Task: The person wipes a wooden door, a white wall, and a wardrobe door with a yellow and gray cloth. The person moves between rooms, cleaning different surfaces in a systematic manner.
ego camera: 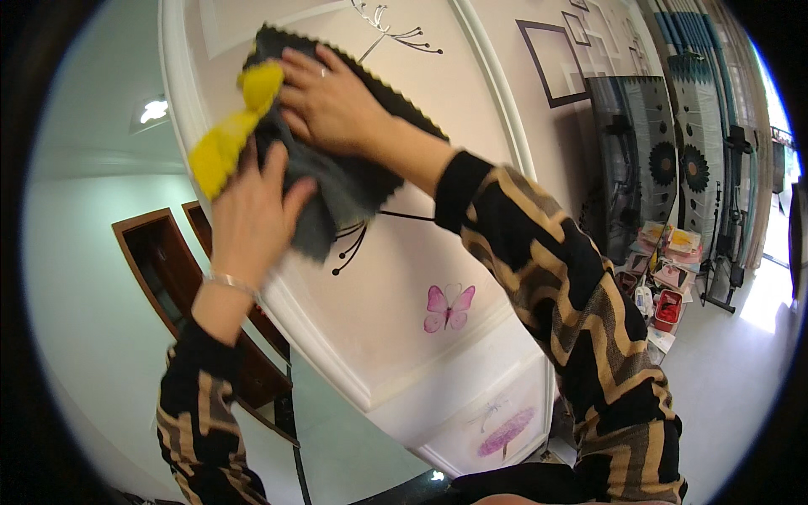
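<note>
A two-sided cleaning cloth [353, 173], dark grey with a yellow reverse and zigzag edges, lies against the upper part of a white-framed panel [385, 328]. My right hand [334, 104] presses on its grey side, the fingers stretched to the upper left and a ring on one of them. At the cloth's lower left, my left hand [252, 218] holds it near the folded-over yellow side [218, 158]. The thumb is over the grey fabric, while the other fingertips are partly hidden. The cloth covers part of a black-stemmed flower decoration [353, 249] on the panel.
Below the cloth is a pink butterfly decal [449, 309]. Dark wooden door frames [142, 252] stand left. To the right are wall frames [555, 63], a large dark screen [625, 158], patterned curtains [691, 151], a black stand [719, 297] and a red container [668, 309] among clutter.
</note>
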A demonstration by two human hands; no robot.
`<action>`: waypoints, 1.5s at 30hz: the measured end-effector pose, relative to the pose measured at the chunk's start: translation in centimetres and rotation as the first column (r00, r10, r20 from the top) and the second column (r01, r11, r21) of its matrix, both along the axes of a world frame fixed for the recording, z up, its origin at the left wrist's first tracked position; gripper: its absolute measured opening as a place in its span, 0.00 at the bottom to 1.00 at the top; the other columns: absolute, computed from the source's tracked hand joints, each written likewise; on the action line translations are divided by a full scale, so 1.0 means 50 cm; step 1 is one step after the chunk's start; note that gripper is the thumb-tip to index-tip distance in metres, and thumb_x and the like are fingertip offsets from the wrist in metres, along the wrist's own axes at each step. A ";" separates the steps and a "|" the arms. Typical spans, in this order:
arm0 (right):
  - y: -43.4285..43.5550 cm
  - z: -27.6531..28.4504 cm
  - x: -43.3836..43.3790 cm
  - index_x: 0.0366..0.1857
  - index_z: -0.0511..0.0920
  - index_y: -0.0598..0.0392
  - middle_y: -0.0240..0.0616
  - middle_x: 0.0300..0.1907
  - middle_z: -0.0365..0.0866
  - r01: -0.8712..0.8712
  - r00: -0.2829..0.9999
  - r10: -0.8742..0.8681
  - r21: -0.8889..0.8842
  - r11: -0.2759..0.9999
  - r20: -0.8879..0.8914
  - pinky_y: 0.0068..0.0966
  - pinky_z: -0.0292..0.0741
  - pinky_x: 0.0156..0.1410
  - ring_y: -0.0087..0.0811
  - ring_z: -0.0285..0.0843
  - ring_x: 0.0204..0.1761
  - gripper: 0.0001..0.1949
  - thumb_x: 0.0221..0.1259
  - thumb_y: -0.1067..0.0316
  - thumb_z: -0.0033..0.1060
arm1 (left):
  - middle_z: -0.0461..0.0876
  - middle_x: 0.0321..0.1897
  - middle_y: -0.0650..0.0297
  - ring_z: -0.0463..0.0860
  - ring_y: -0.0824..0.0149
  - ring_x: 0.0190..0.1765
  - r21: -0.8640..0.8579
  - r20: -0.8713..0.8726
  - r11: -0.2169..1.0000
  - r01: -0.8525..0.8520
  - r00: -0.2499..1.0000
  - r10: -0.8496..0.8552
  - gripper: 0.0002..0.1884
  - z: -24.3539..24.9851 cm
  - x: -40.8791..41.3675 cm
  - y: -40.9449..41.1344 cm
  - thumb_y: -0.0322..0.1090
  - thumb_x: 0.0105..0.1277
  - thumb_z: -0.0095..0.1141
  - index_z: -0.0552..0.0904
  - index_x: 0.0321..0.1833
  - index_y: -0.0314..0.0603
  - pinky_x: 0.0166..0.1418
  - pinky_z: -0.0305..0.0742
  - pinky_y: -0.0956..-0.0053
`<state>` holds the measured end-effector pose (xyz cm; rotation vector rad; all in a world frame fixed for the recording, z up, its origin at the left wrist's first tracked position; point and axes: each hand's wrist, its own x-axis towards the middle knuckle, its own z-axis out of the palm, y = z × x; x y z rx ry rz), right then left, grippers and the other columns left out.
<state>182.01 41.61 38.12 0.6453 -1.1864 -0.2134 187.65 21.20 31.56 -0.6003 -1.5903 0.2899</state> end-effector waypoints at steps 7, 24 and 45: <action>0.192 0.222 -0.158 0.65 0.81 0.49 0.37 0.72 0.77 0.126 0.935 -0.219 -0.314 0.941 -0.281 0.45 0.63 0.81 0.40 0.66 0.79 0.22 0.72 0.53 0.57 | 0.79 0.62 0.44 0.83 0.40 0.57 -0.029 -0.359 0.967 0.252 0.901 -0.245 0.26 0.268 -0.139 0.198 0.53 0.77 0.56 0.77 0.70 0.48 0.67 0.75 0.47; 0.579 0.046 -0.056 0.79 0.61 0.49 0.59 0.67 0.73 -0.179 0.974 0.222 -0.459 0.870 0.039 0.47 0.80 0.58 0.64 0.79 0.57 0.29 0.79 0.60 0.53 | 0.83 0.62 0.47 0.78 0.46 0.68 -0.200 0.053 0.908 0.369 0.929 -0.366 0.26 0.239 -0.110 0.608 0.50 0.72 0.53 0.83 0.64 0.40 0.77 0.63 0.41; 0.496 -1.015 0.076 0.49 0.78 0.64 0.61 0.38 0.83 0.402 0.604 0.540 -0.809 0.430 0.587 0.38 0.79 0.47 0.56 0.86 0.40 0.14 0.75 0.62 0.60 | 0.86 0.50 0.57 0.80 0.54 0.59 -0.474 0.673 0.690 0.546 0.731 -0.116 0.14 -0.654 -0.101 0.568 0.33 0.70 0.53 0.86 0.54 0.38 0.62 0.79 0.60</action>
